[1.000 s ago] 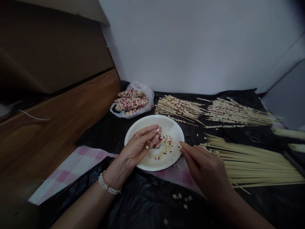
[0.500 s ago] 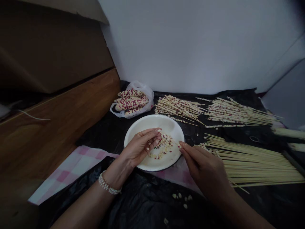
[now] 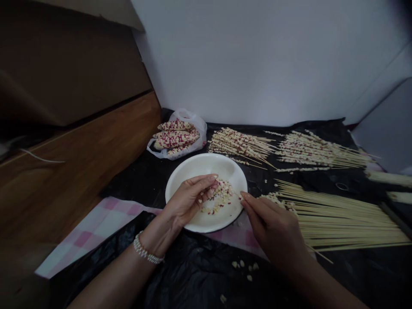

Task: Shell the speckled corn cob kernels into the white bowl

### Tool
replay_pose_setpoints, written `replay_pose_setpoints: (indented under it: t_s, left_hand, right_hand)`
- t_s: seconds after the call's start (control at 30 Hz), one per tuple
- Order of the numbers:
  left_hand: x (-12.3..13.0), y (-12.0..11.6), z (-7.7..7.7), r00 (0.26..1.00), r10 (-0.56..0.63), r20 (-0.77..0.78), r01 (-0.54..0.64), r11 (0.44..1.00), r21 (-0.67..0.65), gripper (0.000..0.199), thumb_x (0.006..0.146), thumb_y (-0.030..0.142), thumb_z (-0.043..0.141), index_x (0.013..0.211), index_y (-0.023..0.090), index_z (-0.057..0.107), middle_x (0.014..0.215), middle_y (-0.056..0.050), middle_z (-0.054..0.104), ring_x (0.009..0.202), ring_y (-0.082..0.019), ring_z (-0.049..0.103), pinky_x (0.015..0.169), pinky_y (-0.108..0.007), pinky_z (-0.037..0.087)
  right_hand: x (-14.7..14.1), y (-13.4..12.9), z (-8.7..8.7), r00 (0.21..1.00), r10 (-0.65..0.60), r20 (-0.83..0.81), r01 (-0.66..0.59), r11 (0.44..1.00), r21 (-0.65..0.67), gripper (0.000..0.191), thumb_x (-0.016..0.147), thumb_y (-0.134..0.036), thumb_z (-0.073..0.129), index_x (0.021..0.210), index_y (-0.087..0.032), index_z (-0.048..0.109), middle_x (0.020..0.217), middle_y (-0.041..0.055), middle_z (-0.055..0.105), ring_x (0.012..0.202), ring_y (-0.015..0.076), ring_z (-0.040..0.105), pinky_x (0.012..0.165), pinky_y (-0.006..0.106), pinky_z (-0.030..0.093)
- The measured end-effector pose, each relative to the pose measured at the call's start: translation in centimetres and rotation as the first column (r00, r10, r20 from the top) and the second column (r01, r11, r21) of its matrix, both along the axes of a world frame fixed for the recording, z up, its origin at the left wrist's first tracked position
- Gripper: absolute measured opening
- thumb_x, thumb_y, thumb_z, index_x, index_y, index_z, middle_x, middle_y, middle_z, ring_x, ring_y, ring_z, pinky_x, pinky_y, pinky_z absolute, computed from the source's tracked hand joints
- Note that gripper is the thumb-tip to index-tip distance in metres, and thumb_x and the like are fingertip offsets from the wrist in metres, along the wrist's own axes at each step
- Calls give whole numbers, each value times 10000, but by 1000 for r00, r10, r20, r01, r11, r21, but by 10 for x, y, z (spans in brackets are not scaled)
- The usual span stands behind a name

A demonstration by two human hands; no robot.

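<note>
My left hand (image 3: 196, 195) is over a white bowl (image 3: 180, 171), its thumb and forefinger pinched on a pale corn kernel; a few more kernels sit in its curled fingers. Loose cream and dark red corn kernels (image 3: 222, 197) lie in the bowl below. At the bowl's right rim, the fingertips of my right hand (image 3: 273, 219) are closed round a thin skewer (image 3: 236, 194), whose tip points toward my left hand. Most of that skewer is hidden by the right hand. Kernel-covered sticks (image 3: 278, 201) show just behind the right knuckles.
Bare skewers (image 3: 347, 219) lie spread at right. Behind them are two piles of kernel-threaded skewers (image 3: 241, 143) (image 3: 309, 150). Speckled corn cobs (image 3: 177, 139) rest in a plastic bag (image 3: 201, 128). Stray kernels (image 3: 249, 268) dot the black sheet (image 3: 199, 266). A wooden board (image 3: 80, 146) borders the left.
The view has shifted very slightly. My right hand has moved a little against the bowl's rim, while my left hand keeps almost the same pose.
</note>
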State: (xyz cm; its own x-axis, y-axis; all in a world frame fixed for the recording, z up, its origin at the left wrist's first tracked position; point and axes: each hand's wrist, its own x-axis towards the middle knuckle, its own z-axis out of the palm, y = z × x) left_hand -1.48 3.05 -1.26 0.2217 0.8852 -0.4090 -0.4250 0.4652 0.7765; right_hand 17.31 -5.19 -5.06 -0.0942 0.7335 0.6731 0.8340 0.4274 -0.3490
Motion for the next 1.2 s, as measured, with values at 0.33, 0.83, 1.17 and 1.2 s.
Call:
replay_pose_setpoints:
  t_s: [0.33,0.83,1.17,1.2]
  left_hand:
    - [-1,-2,4,998,2,69,1,999,-49,170,936,118,627,840,89,765,742,-64,740,656,-87,698,626,-137,578]
    - [2,-3,9,987,101,124,-89,991,-98,176,879,-19,619,812,78,749,767,-55,739,648,-85,699,645,-135,593]
    - [0,-2,1,988,43,150,-24,991,-130,140,890,23,640,863,108,748,799,-56,748,680,-96,709,656,-169,600]
    - [0,-3,1,989,39,144,-22,993,-116,131,887,28,650,871,111,751,801,-54,748,685,-94,707,659,-166,596]
  right_hand:
    - [2,0,5,999,-1,35,0,999,32,242,986,-207,565,1137,-120,732,806,57,739,642,146,685,632,259,515]
    - [0,0,5,1000,-3,18,2,1000,28,242,991,-211,557,1142,-134,730,821,57,753,651,145,692,609,262,516]
    - [-1,-1,4,999,9,-36,-9,1000,-14,254,1000,-211,531,1130,-128,732,893,87,776,712,155,715,741,296,574]
    - [-2,-1,4,999,10,-38,-10,1000,-22,258,1002,-218,528,1135,-133,732,888,84,776,713,154,715,737,295,573]
